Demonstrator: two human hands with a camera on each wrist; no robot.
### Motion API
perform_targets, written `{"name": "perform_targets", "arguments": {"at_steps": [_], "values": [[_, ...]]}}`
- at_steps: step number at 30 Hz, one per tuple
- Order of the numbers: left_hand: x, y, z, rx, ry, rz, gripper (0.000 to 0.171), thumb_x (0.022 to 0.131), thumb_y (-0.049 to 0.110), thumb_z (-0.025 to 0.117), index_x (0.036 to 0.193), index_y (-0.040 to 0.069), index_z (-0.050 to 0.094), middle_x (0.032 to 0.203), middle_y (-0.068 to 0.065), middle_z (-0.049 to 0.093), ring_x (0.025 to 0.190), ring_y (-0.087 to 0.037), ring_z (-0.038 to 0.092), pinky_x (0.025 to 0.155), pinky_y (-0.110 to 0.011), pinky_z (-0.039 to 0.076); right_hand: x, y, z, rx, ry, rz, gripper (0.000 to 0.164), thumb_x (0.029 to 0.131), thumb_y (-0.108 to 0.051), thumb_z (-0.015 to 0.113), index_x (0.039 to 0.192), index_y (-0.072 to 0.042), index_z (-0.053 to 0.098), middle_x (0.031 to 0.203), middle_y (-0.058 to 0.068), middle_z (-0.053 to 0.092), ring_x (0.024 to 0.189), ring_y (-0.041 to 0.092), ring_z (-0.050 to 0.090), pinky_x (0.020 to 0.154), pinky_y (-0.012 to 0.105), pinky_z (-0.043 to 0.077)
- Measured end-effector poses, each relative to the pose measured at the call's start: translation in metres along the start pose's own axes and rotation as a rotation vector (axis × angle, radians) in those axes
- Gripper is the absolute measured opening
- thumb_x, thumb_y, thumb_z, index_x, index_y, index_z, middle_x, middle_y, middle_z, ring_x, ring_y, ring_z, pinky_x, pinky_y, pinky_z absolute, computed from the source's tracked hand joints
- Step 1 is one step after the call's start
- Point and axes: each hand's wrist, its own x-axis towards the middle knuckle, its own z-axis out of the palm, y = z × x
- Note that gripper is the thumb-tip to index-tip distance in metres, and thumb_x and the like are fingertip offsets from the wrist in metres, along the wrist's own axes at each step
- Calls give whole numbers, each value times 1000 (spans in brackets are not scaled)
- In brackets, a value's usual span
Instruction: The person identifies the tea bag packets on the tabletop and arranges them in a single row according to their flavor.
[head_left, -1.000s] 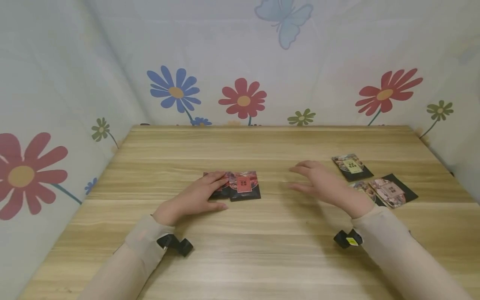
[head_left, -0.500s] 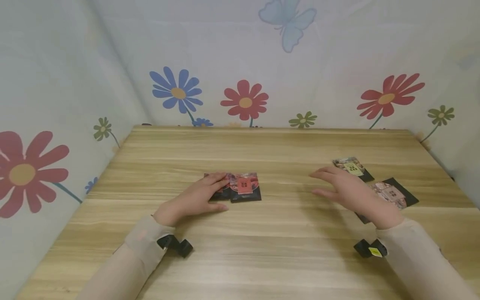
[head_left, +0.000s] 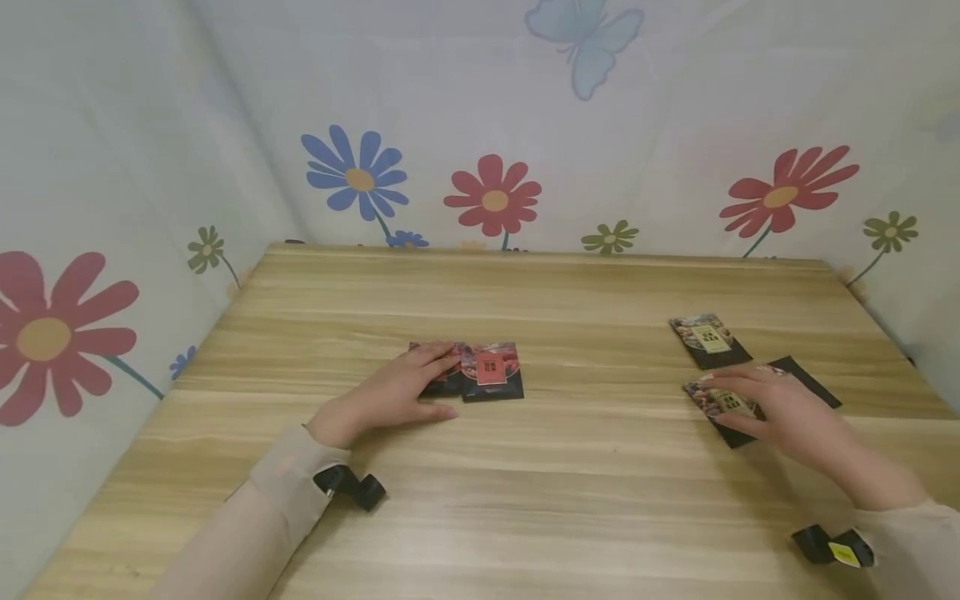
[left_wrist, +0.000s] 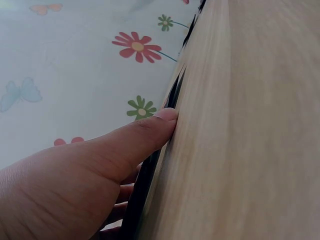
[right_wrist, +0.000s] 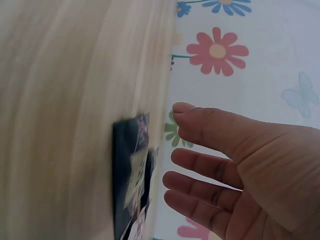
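Observation:
My left hand (head_left: 382, 392) rests with extended fingers on a black packet (head_left: 444, 387), covering much of it. Touching that packet on its right is a black packet with a red label (head_left: 492, 373). Over on the right side, my right hand (head_left: 795, 421) is above a yellow-label packet (head_left: 701, 397); in the right wrist view its fingers are spread and apart from the packets. A second yellow-label packet (head_left: 708, 340) lies behind it. Partly hidden under the right hand is another packet, its dark end (head_left: 810, 382) showing.
A wood-grain table (head_left: 555, 483) carries everything. Its far edge meets a white curtain (head_left: 420, 75) printed with flowers and a butterfly, which also runs along the left side. Small black cameras (head_left: 352, 487) are strapped at both wrists.
My right hand has moved right and toward me, from the table's middle to over the right-hand packets, uncovering the nearer yellow-label one. The left hand stays on its packet.

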Motion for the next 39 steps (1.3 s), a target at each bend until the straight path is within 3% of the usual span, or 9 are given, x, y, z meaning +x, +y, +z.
{"name": "perform_targets", "arguments": {"at_steps": [4,10,24,39], "values": [[0,0,-1,-2,-5,-4,80,86,50,67,146,5,40,156,-17,30,145,-35,28,117,-53,27,-9,11,5,-6,21,-26,45,75,-17,80,115,-1,68,119,21,65,111,45,56,91,61,39],[0,0,-1,-4,-3,-4,80,85,50,67,146,5,40,156,-18,30,145,-36,28,116,-54,27,-14,17,10,21,-35,24,51,77,-20,78,122,0,64,126,26,60,118,48,51,95,63,36],[1,-1,1,-7,-4,-10,81,85,50,68,147,6,39,157,-17,29,145,-35,27,117,-53,26,-11,11,15,-18,-36,47,51,83,-23,75,128,-4,61,128,28,58,115,50,54,90,65,43],[1,-2,0,-3,0,2,81,85,49,67,146,5,40,156,-17,30,145,-35,27,117,-53,26,-3,0,17,-53,-9,54,53,80,-26,77,126,-4,63,122,27,61,111,48,56,88,63,45]]}}
